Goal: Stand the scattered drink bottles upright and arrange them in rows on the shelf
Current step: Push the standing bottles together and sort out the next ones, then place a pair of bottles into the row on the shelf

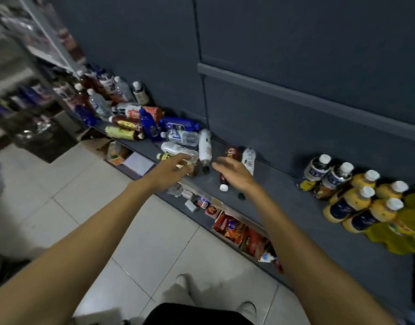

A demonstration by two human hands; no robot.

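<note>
Left hand [172,168] fingers spread, over clear bottle [178,150]; right hand [232,171] relaxed, over red bottle [228,160]; contact unclear.

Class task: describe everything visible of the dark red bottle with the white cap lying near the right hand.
The dark red bottle with a white cap looks like clear plastic filled with dark reddish drink. It lies on its side on the dark grey shelf, cap toward the shelf's front edge, a red label near its base. The right hand covers its middle; whether they touch is unclear.
</note>
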